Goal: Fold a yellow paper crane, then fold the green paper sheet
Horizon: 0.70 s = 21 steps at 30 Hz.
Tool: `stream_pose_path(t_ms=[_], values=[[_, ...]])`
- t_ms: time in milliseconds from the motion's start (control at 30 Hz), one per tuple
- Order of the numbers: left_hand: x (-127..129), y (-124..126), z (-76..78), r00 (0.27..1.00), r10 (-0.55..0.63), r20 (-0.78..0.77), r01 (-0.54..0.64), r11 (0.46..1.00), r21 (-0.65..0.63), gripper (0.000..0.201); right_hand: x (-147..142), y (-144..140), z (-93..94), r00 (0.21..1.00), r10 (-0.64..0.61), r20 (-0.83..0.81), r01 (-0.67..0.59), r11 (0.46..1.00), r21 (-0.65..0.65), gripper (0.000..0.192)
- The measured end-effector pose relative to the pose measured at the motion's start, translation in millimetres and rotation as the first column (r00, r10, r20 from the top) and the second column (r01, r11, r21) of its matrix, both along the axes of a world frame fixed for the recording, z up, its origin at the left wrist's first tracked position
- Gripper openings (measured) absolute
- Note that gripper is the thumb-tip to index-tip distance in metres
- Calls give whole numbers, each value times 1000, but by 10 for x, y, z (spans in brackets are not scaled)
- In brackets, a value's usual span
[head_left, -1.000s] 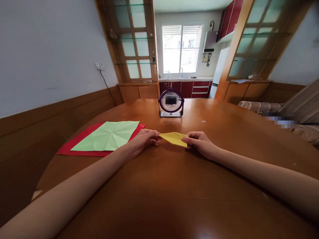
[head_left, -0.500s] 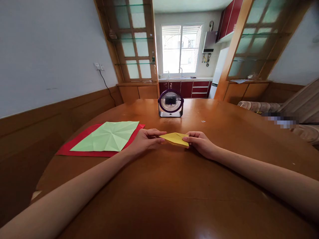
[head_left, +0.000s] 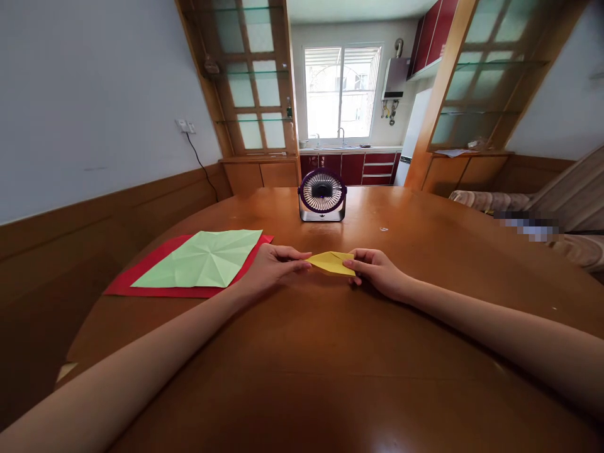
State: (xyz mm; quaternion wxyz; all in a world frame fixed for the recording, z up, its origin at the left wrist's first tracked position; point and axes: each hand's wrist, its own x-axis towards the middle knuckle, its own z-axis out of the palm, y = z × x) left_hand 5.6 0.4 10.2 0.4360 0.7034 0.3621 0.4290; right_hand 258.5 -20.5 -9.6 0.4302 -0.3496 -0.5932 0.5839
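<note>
A small folded piece of yellow paper (head_left: 330,263) is held between my two hands, above the middle of the table. My left hand (head_left: 274,269) pinches its pointed left tip between thumb and fingers. At the wider right end, my right hand (head_left: 376,269) grips the paper with the thumb on top and the fingers behind and below. A slit or fold line shows on the paper's upper face near the right thumb. Left of my left hand lies a creased light green sheet (head_left: 202,259), on top of red paper (head_left: 123,284).
A round purple fan (head_left: 323,190) on a stand faces me at the back of the brown wooden table (head_left: 302,365). A small clear scrap (head_left: 384,229) lies right of the fan. Striped cushioned seating (head_left: 491,201) is beyond the table's right edge.
My left thumb and fingers have closed onto the yellow paper's left tip, where they were more apart before. The right hand keeps its grip. The whole view has shifted very slightly.
</note>
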Motion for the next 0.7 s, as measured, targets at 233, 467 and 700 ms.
stream_pose_path(t_ms=[233, 467, 700], values=[[11, -26, 17, 1000, 12, 26, -10, 997, -71, 26, -24, -30, 21, 999, -32, 31, 31, 999, 44, 34], [-2, 1, -31, 997, 2, 73, 9, 988, -151, 30, -19, -11, -14, 998, -48, 38, 45, 996, 82, 33], [39, -16, -6, 994, 76, 78, -64, 987, -149, 27, -27, -28, -10, 996, -87, 29, 83, 992, 100, 33]])
